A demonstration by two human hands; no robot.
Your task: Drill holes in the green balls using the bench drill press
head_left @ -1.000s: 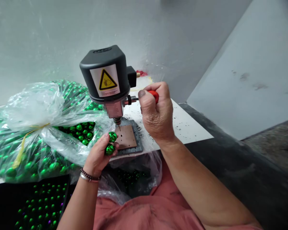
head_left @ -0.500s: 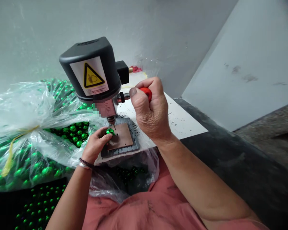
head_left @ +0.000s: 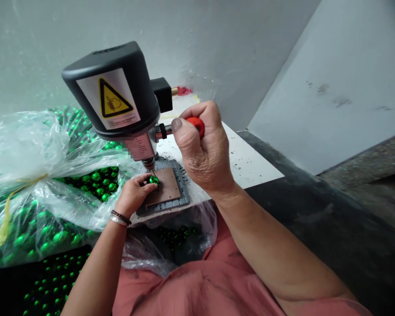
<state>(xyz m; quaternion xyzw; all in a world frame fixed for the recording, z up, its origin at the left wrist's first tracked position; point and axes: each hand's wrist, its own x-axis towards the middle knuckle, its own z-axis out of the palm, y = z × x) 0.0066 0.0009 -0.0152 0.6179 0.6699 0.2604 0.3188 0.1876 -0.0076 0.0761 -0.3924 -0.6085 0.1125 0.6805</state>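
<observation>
A black bench drill press (head_left: 113,90) with a yellow warning label stands on the white table. My right hand (head_left: 204,149) is wrapped round the red knob (head_left: 196,126) of its feed lever. Between the thumb and fingers of my left hand (head_left: 134,193) is a shiny green ball (head_left: 154,180), held right under the drill bit. Whether the bit touches the ball I cannot tell. Beneath the ball lies a brown board (head_left: 166,188) on the drill's grey base plate (head_left: 184,198).
Clear plastic bags (head_left: 26,145) full of green balls lie at the left, one tied with a yellow strip (head_left: 6,219). More small green balls show in a bag below the table edge. Dark shavings dot the white table (head_left: 250,164).
My left hand has brought the green ball slightly right, under the bit, covering the dark hole in the board. The drill head appears larger and further left. My right hand keeps its grip.
</observation>
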